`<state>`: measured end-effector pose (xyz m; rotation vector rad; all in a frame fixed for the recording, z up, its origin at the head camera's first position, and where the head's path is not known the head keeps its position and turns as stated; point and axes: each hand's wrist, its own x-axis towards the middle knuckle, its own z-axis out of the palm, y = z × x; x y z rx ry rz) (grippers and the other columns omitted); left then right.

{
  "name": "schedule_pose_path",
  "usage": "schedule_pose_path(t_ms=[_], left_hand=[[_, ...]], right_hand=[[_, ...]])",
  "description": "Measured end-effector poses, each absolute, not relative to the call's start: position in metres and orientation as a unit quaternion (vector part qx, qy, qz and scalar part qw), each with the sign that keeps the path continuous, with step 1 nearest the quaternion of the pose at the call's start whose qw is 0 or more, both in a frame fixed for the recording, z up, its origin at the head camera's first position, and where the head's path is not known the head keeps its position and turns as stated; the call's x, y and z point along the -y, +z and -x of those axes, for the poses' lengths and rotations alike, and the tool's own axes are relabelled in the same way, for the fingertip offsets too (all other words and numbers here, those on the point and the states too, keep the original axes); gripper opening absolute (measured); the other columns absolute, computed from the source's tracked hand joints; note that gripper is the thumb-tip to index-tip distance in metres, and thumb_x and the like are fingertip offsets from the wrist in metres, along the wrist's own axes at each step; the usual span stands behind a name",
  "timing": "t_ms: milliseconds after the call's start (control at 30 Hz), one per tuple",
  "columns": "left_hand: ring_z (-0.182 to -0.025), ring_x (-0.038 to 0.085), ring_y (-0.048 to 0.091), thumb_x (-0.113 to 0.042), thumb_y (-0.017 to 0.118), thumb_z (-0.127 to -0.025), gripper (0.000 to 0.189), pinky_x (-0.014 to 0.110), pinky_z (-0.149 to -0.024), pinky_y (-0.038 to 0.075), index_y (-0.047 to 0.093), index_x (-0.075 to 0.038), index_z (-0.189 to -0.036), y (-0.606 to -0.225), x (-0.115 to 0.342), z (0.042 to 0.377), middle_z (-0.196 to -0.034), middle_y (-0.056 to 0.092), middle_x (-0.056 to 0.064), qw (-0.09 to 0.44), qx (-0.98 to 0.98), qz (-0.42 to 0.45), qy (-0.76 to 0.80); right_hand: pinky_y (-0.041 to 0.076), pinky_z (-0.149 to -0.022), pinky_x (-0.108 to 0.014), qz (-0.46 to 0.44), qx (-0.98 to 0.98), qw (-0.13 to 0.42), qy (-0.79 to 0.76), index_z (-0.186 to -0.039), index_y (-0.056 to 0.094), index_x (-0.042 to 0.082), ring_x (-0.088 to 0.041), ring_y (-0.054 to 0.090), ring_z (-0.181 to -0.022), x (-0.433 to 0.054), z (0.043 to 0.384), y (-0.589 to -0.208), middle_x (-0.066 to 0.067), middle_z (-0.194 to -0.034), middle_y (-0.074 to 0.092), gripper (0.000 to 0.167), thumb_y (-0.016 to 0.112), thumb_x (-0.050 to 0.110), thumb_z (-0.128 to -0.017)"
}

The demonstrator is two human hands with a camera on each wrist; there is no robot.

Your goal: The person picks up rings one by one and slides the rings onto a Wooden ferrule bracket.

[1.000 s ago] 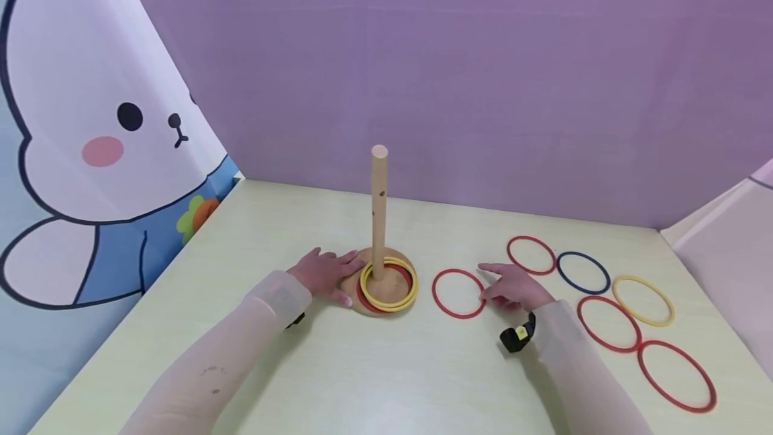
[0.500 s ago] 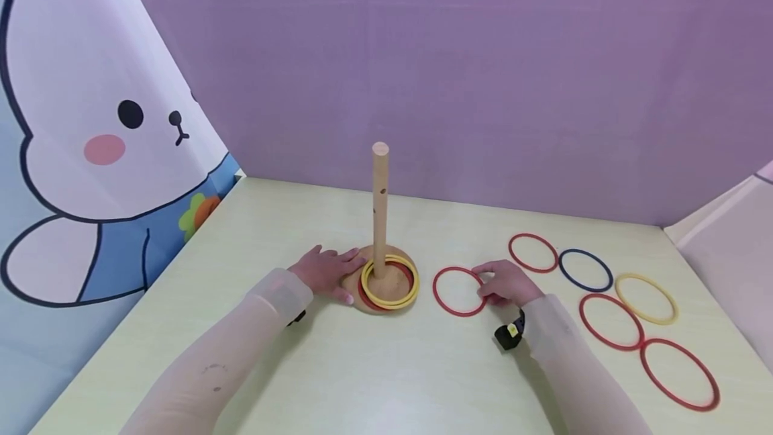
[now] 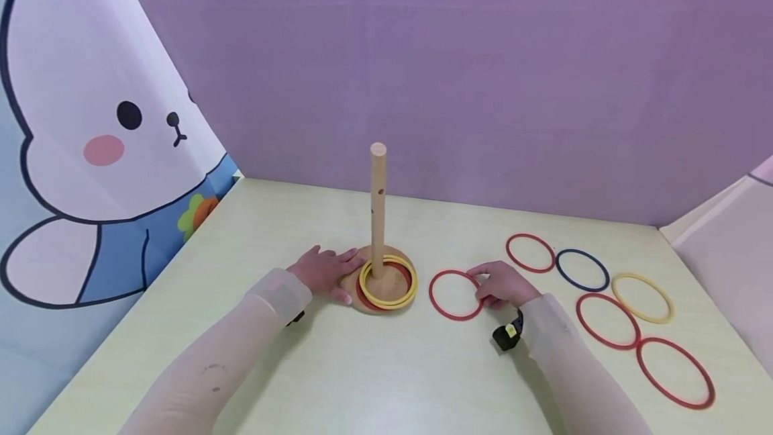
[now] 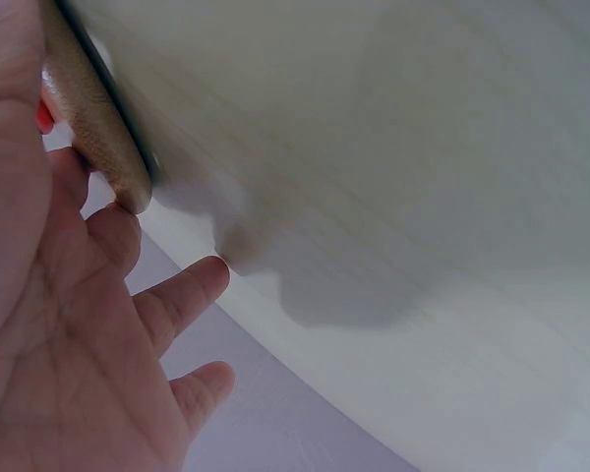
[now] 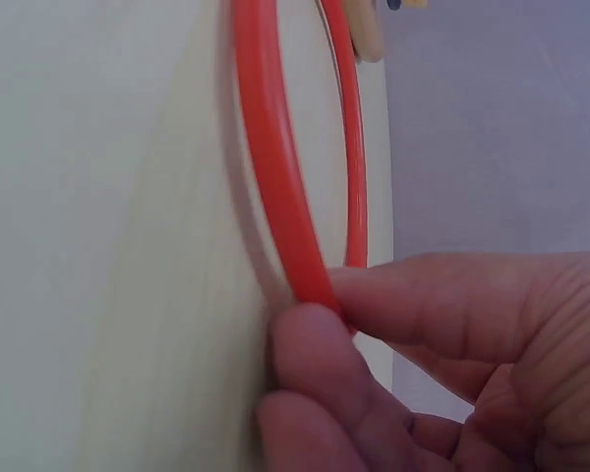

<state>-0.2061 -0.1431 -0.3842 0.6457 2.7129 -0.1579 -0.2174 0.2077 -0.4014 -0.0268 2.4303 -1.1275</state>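
My left hand [image 3: 321, 272], fingers spread, likely steadies the wooden stand [image 3: 378, 213]; right of it, my right hand [image 3: 503, 284] pinches 1 red ring [image 5: 276, 157].

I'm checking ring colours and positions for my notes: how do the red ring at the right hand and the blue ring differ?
The red ring is pinched by the right hand; the blue ring lies untouched on the table. The red ring is nearer the wooden peg, the blue ring farther off. Both are thin, plain rings, off the peg.
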Motion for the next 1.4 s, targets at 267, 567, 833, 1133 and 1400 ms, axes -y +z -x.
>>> schedule_pose_path(t_ms=[267,567,833,1133,1400], left_hand=[[-0.132,0.036,0.041,-0.055,0.067,-0.082,0.086,0.058,-0.109,0.024,0.029,-0.023,-0.152,-0.385,0.142,0.206,-0.157,0.026,0.000,0.176,-0.957,-0.226,-0.054],[-0.129,0.036,0.044,-0.056,0.067,-0.081,0.087,0.056,-0.104,0.032,0.030,-0.020,-0.152,-0.385,0.148,0.204,-0.156,0.028,0.002,0.166,-0.957,-0.231,-0.054],[-0.129,0.037,0.044,-0.056,0.066,-0.082,0.086,0.058,-0.106,0.030,0.030,-0.020,-0.152,-0.385,0.147,0.204,-0.156,0.028,0.002,0.168,-0.955,-0.236,-0.059],[-0.130,0.037,0.042,-0.055,0.066,-0.082,0.086,0.058,-0.107,0.028,0.029,-0.020,-0.152,-0.380,0.144,0.201,-0.156,0.027,0.002,0.171,-0.956,-0.234,-0.054],[-0.131,0.037,0.042,-0.056,0.066,-0.082,0.087,0.057,-0.108,0.027,0.029,-0.020,-0.152,-0.381,0.143,0.202,-0.156,0.028,0.003,0.176,-0.955,-0.236,-0.044]], right_hand=[[0.053,-0.054,-0.028,0.013,-0.890,0.231,-0.393,-0.127,0.057,-0.005,-0.015,0.058,-0.052,-0.207,0.216,-0.400,-0.007,-0.065,0.062,0.047,0.065,-0.005,-0.081],[0.054,-0.056,-0.027,0.032,-0.893,0.234,-0.382,-0.123,0.059,-0.006,-0.014,0.060,-0.054,-0.207,0.217,-0.396,-0.008,-0.068,0.064,0.044,0.066,-0.003,-0.079],[0.055,-0.057,-0.029,0.026,-0.894,0.221,-0.389,-0.123,0.059,-0.005,-0.015,0.058,-0.054,-0.207,0.212,-0.386,-0.008,-0.067,0.062,0.048,0.068,-0.006,-0.076],[0.054,-0.056,-0.028,0.037,-0.891,0.227,-0.393,-0.126,0.058,-0.003,-0.016,0.055,-0.053,-0.200,0.209,-0.362,-0.009,-0.069,0.059,0.044,0.063,-0.005,-0.083],[0.057,-0.064,-0.034,0.058,-0.885,0.235,-0.397,-0.128,0.056,-0.004,-0.020,0.063,-0.061,-0.194,0.208,-0.334,-0.018,-0.082,0.066,0.045,0.063,-0.004,-0.084]])
